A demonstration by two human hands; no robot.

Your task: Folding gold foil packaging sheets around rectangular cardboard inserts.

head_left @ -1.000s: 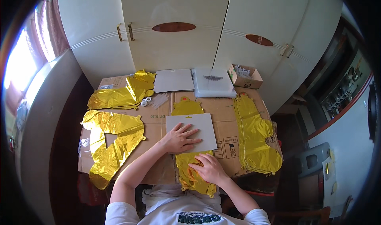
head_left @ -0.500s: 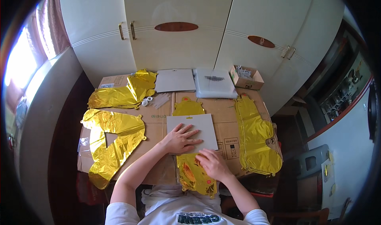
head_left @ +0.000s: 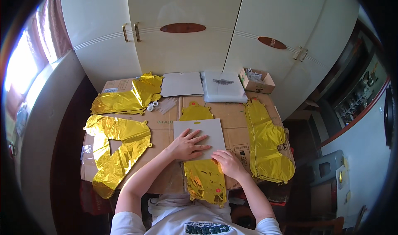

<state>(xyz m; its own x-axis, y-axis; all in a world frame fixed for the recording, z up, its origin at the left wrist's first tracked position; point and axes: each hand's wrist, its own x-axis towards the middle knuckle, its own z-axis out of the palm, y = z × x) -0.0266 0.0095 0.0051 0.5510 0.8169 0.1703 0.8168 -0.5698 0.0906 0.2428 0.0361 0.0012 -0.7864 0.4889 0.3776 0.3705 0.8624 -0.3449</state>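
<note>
Main light is daylight from the window at far left, burnt out to white, with a purplish cast on the curtain. Coloured flare marks the left rim. The foil balloon nearest the window shows strong white glare; the gold foil below the hands carries patchy reflections. The table is moderately lit; the doorway at right is dim. Hands appear reasonably sharp; distant detail is soft. Fisheye distortion bends the cabinet lines; corners are black.
</note>
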